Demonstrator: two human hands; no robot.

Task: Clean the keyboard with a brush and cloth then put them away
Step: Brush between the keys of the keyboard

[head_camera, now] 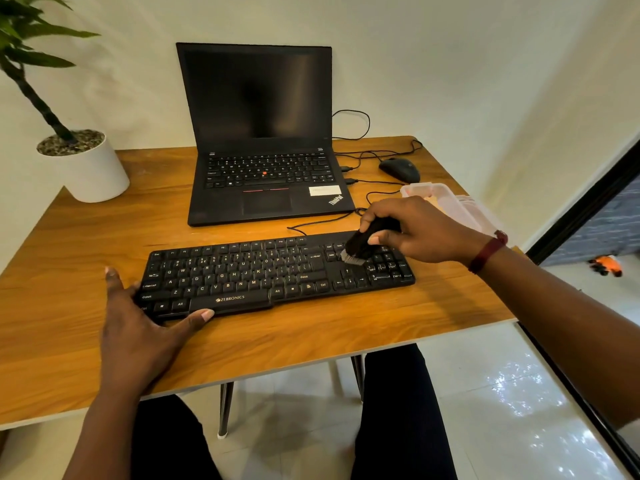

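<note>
The table (86, 258) carries a laptop (263, 133) at twelve o'clock; the keyboard (242, 275) lies mid-table before it; the left hand (138, 323), fingers spread flat, braces its eight o'clock corner; the right hand (415, 230) grips the brush (360, 244), bristles on keys toward three o'clock.

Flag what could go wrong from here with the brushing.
1. The left hand braces only the left end of the keyboard while the brush works the far right keys, so the keyboard may pivot.
2. The slack cable lies just behind the right hand and could snag.
3. The container sits close behind that hand; a wide stroke might knock it.
</note>
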